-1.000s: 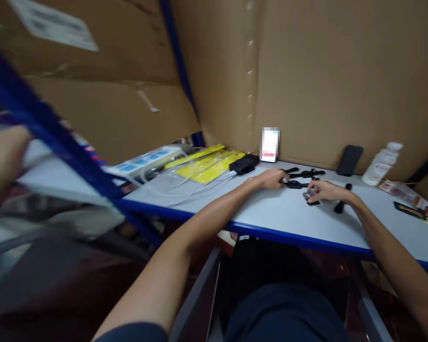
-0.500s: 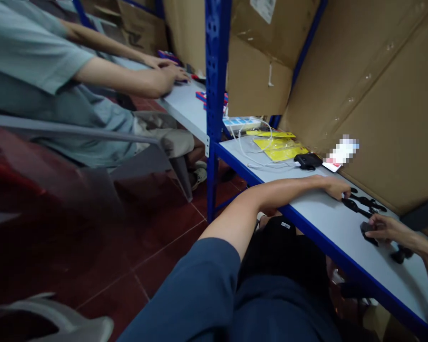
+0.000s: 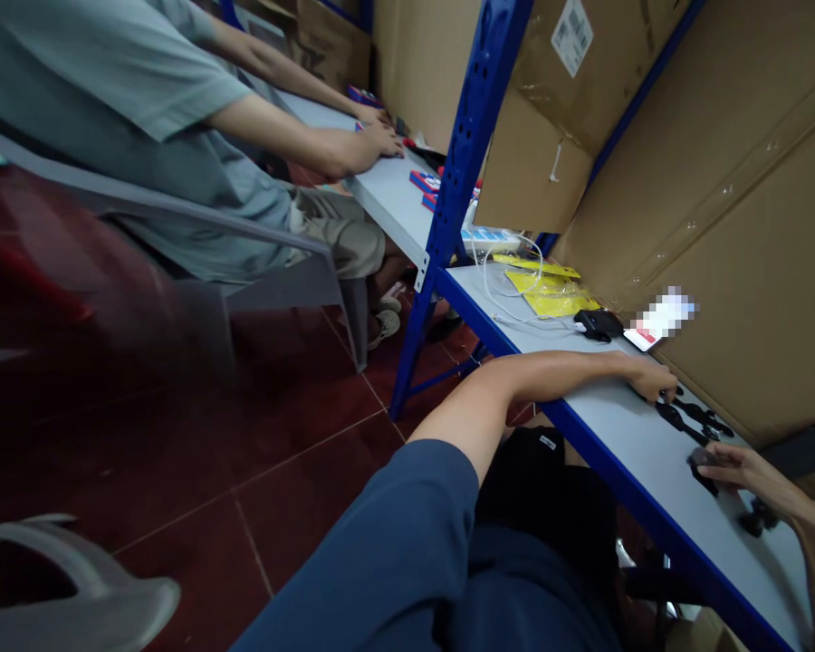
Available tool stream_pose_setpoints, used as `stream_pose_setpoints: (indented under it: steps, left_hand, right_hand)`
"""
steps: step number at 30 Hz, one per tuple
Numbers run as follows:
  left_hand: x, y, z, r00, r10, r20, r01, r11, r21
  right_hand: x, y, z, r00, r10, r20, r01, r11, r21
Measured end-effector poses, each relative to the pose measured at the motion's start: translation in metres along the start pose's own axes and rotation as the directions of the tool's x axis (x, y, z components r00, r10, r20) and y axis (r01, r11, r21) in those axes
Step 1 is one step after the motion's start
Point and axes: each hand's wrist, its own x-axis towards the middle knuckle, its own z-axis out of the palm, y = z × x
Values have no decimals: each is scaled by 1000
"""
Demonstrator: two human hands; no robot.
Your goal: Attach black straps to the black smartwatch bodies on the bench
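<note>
Shifted toward the right of the frame since the earliest picture, as the view was swung leftward, are the right hand (image 3: 740,466) and the left hand (image 3: 652,378); against the half-second-earlier picture, both are set only slightly lower. Little appears to have been altered in the handling of the black pieces, though attention may have been drawn aside. At the bottom, a blue sleeve (image 3: 373,534) and black trousers (image 3: 550,489) are seen nearest. Toward the lower right, a small dark block (image 3: 702,460) is pinched between the right thumb and fingers above the grey tabletop (image 3: 638,444), with a black piece (image 3: 759,518) left lying near the wrist. Farther up, the left fingers are curled at the end of a black strap-like piece (image 3: 671,417); whether it is gripped cannot be told. Beyond it, more black pieces (image 3: 704,417) are laid along the cardboard wall (image 3: 753,208). A lit phone (image 3: 642,338), a black device (image 3: 601,324) and yellow packets (image 3: 550,297) are ranged at centre right, left of the hands. Past the blue upright (image 3: 475,109), a co-worker's hands (image 3: 384,138) are rested on the next table, placed farther right in the frame than half a second earlier.
</note>
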Motion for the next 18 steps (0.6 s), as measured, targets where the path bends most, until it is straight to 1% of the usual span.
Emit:
stream_pose_setpoints:
  steps: [3,5,10,13,16,18]
  left_hand:
    - [-4,2,-1,1000,17,12,-18,1000,20]
    - [-5,3,-2,1000,13,24,-14,1000,22]
    - [-3,2,-1,1000,-4,21,4,1000,-1]
    - [-2,2,-1,1000,17,19,-17,1000,8]
    - [-4,5,-2,999,28,18,-29,999,28]
    - [-7,7,-2,1000,-3,13,3,1000,11]
  right_hand:
    - [2,1,0,994,-14,106,1,993,114]
    - [2,0,1,996,-3,90,-8,992,127]
    - [5,1,2,995,20,98,-33,990,134]
    - [5,5,0,994,26,108,-41,989,139]
    - [4,10,-2,994,22,110,-44,979,199]
    - [3,10,-1,995,18,95,-41,969,244]
